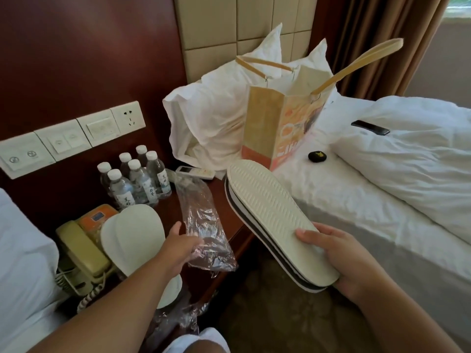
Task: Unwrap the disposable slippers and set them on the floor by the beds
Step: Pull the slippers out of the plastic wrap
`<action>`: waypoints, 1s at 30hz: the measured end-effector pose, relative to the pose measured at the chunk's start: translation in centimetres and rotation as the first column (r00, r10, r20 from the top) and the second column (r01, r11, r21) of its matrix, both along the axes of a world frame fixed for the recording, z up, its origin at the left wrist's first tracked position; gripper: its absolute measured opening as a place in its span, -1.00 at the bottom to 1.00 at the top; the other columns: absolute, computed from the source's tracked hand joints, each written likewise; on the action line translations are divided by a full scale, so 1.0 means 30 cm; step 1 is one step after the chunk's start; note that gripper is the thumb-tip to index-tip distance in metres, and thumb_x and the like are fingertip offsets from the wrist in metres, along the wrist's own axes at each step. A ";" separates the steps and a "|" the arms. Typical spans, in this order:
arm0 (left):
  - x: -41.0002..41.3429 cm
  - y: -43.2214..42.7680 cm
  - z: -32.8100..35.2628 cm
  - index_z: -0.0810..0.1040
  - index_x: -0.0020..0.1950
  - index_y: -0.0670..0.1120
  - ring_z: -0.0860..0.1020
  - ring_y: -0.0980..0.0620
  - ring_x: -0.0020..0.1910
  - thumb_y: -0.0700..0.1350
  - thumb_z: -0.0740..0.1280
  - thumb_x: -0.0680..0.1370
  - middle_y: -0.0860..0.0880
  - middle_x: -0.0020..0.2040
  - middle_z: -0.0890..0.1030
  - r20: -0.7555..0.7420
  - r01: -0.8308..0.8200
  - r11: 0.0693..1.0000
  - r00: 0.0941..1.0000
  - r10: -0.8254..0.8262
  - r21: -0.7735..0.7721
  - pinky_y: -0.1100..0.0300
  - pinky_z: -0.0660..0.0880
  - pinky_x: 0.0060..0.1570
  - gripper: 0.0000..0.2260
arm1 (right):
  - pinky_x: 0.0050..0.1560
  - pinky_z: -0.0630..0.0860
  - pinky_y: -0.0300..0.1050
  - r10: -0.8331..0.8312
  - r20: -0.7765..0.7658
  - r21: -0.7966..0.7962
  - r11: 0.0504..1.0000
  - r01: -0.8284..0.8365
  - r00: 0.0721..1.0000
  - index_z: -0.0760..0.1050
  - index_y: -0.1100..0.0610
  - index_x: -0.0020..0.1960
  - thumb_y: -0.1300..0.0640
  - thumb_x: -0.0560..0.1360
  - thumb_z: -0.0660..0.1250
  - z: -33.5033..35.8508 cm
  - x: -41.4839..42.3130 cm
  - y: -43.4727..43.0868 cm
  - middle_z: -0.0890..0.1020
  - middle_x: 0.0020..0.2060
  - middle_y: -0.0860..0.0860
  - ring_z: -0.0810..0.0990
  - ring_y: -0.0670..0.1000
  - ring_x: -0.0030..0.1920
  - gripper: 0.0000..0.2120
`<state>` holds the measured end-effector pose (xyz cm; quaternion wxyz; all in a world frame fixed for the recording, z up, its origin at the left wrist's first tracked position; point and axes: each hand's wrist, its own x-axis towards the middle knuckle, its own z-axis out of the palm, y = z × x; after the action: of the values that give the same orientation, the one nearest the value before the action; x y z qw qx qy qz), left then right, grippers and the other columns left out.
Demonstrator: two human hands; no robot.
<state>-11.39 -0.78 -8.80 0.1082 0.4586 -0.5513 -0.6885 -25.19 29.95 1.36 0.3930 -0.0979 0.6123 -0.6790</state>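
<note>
Plastic wrapper in left hand, slippers in right hand; labels illegible.

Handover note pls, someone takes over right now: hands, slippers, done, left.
Left hand: holds the empty clear wrapper over the nightstand.
Right hand: grips the unwrapped slipper pair, stacked soles up, in the air beside the bed.
Second white pair: on the nightstand, leaning on the phone; cannot tell whether it is wrapped.
Done: one pair is out of its wrapper.
Left: drop the wrapper, set the held pair on the floor, then handle the second pair.
</note>
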 end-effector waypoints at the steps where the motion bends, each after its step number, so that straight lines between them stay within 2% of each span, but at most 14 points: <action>1: -0.001 -0.011 -0.007 -0.13 0.61 0.14 0.49 -0.14 0.29 -0.33 0.49 0.45 -0.19 0.52 0.30 -0.015 -0.002 1.000 1.000 0.002 0.002 -0.07 0.55 0.17 0.01 | -0.12 0.63 0.07 0.000 0.004 0.006 1.000 0.000 1.000 0.67 0.06 0.12 0.06 0.30 0.56 -0.006 0.001 -0.008 0.72 0.03 0.16 0.70 0.23 0.00 -0.61; 4: 0.005 -0.020 -0.010 -0.31 0.57 0.18 0.24 -0.17 0.52 -0.19 0.53 0.46 -0.11 0.63 0.00 0.020 0.023 0.997 1.000 -0.021 -0.078 -0.16 0.33 0.40 0.09 | -0.08 0.63 0.09 0.006 0.017 0.026 1.000 -0.006 1.000 0.68 0.07 0.11 0.05 0.27 0.56 -0.022 0.012 -0.034 0.72 0.03 0.16 0.70 0.24 0.00 -0.59; 7: 0.017 0.001 0.016 -0.26 0.58 0.22 0.06 -0.10 0.58 -0.10 0.56 0.43 -0.01 0.64 -0.11 0.037 0.010 0.945 0.999 0.003 -0.328 -0.16 0.23 0.44 0.09 | -0.08 0.64 0.10 0.002 0.031 0.024 1.000 -0.003 1.000 0.68 0.07 0.10 0.07 0.29 0.55 -0.030 0.033 -0.069 0.72 0.03 0.17 0.70 0.24 0.00 -0.63; 10: 0.033 0.053 0.063 0.01 0.59 0.23 0.17 -0.01 0.54 -0.03 0.54 0.43 0.05 0.62 0.06 -0.091 -0.031 0.905 0.996 -0.009 -0.425 -0.06 0.26 0.41 -0.09 | -0.09 0.64 0.10 0.000 0.050 0.014 1.000 -0.001 0.999 0.68 0.07 0.10 0.09 0.32 0.54 -0.022 0.058 -0.108 0.72 0.03 0.17 0.70 0.24 -0.01 -0.65; 13: 0.051 0.123 0.130 0.41 0.40 0.24 0.44 0.08 0.35 0.13 0.43 0.50 0.09 0.44 0.43 -0.177 0.036 0.943 0.979 -0.099 -0.331 0.00 0.38 0.32 -0.52 | -0.07 0.64 0.11 -0.013 0.057 -0.002 1.000 0.013 0.998 0.69 0.04 0.08 0.07 0.32 0.54 -0.005 0.097 -0.147 0.72 0.01 0.15 0.71 0.23 -0.02 -0.67; 15: 0.071 0.167 0.171 0.54 0.29 0.14 0.60 0.03 0.20 0.19 0.38 0.50 0.03 0.29 0.60 -0.272 0.079 0.979 0.953 -0.130 -0.189 -0.09 0.49 0.26 -0.61 | -0.09 0.64 0.09 -0.032 0.046 -0.009 0.999 0.032 0.998 0.69 0.01 0.04 0.04 0.29 0.55 0.010 0.128 -0.171 0.73 -0.01 0.11 0.72 0.21 -0.03 -0.68; 17: 0.096 0.202 0.202 0.57 0.28 0.04 0.66 -0.07 0.12 0.17 0.37 0.49 -0.05 0.20 0.67 -0.356 0.134 0.989 0.923 -0.148 -0.064 -0.15 0.52 0.20 -0.59 | -0.04 0.64 0.15 -0.043 0.030 -0.017 0.999 0.043 0.999 0.68 0.01 0.07 0.02 0.26 0.57 0.022 0.160 -0.189 0.73 0.01 0.10 0.71 0.21 -0.02 -0.62; 19: 0.120 0.231 0.226 0.60 0.24 0.08 0.66 -0.10 0.12 0.14 0.37 0.52 -0.06 0.17 0.68 -0.375 0.204 0.976 0.901 -0.216 -0.071 -0.14 0.53 0.15 -0.68 | 0.01 0.64 0.20 -0.039 0.012 -0.020 0.999 0.040 0.999 0.66 0.00 0.10 0.01 0.25 0.59 0.034 0.192 -0.201 0.73 0.02 0.09 0.70 0.21 0.00 -0.58; 21: 0.144 0.248 0.248 0.61 0.18 0.14 0.66 -0.12 0.13 0.06 0.37 0.49 -0.06 0.18 0.68 -0.399 0.238 0.968 0.882 -0.252 -0.086 -0.14 0.55 0.14 -0.74 | 0.04 0.63 0.22 -0.017 -0.022 -0.017 1.000 0.017 1.000 0.66 -0.04 0.09 0.01 0.30 0.57 0.045 0.226 -0.204 0.73 0.02 0.07 0.70 0.18 0.01 -0.64; 24: 0.178 0.258 0.282 0.59 0.17 0.13 0.67 -0.18 0.10 -0.09 0.41 0.45 -0.08 0.13 0.69 -0.446 0.232 0.971 0.863 -0.235 -0.062 -0.19 0.60 0.06 -0.70 | 0.02 0.63 0.17 0.023 -0.108 0.035 0.999 -0.019 0.994 0.64 -0.10 0.12 -0.01 0.41 0.51 0.061 0.284 -0.200 0.73 -0.01 -0.04 0.72 0.07 -0.03 -0.71; 27: 0.221 0.277 0.323 0.54 0.19 0.12 0.69 -0.14 0.03 -0.13 0.47 0.35 -0.05 0.06 0.71 -0.441 0.203 0.975 0.869 -0.224 -0.095 -0.14 0.64 -0.09 -0.57 | -0.11 0.56 -0.10 0.031 -0.304 0.143 0.990 0.014 0.952 0.50 -0.24 0.21 -0.08 0.41 0.50 0.083 0.346 -0.194 0.68 0.00 -0.18 0.68 -0.10 -0.05 -0.60; 30: 0.260 0.301 0.348 0.51 0.18 0.23 0.70 -0.06 0.02 -0.12 0.49 0.33 0.03 0.06 0.71 -0.410 0.191 0.965 0.877 -0.251 -0.182 -0.10 0.65 -0.12 -0.51 | 0.05 0.56 -0.09 0.044 -0.566 0.201 0.976 0.085 0.823 0.36 -0.36 0.21 -0.16 0.35 0.49 0.101 0.395 -0.201 0.50 0.16 -0.23 0.55 -0.14 0.12 -0.50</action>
<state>-3.60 8.24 1.64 0.1784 0.2210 -0.6082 -0.7412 -13.35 23.92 4.39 0.1943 -0.2450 0.7727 -0.5524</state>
